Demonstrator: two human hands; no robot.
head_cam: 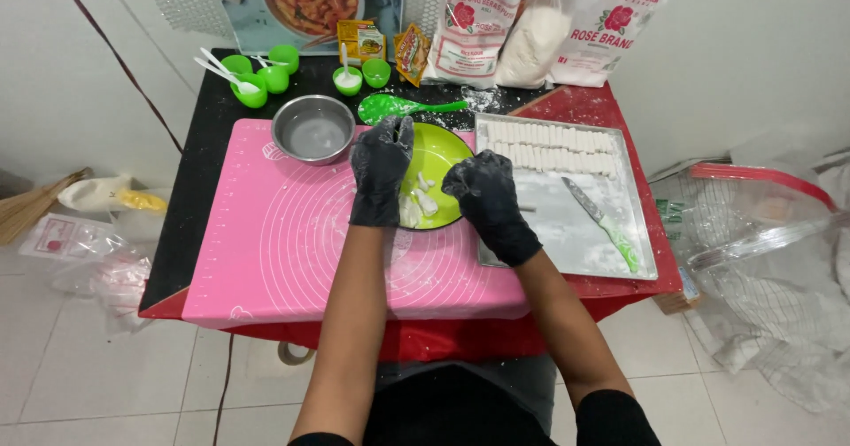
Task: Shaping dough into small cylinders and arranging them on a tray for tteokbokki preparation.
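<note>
Hovering over a lime-green plate (pixel 447 149), both black-gloved hands work above a small heap of white dough pieces (pixel 418 202). The left hand (pixel 381 171) lies flat along the plate's left rim, its grip spread, fingers pointing away from the person — the pieces sit just beside its palm, to the right. The right hand (pixel 485 200) is curled at the plate's right edge, its grip bunched together; whether it pinches a piece cannot be told. Just right of that hand a metal tray (pixel 567 233) carries rows of white dough sticks (pixel 553 145) along its far side and a green-handled knife (pixel 602 223) on its floured floor. A steel bowl (pixel 312 129) stands just beyond the left hand. Open room lies on the pink mat (pixel 274 251) — toward the near edge of the surface.
</note>
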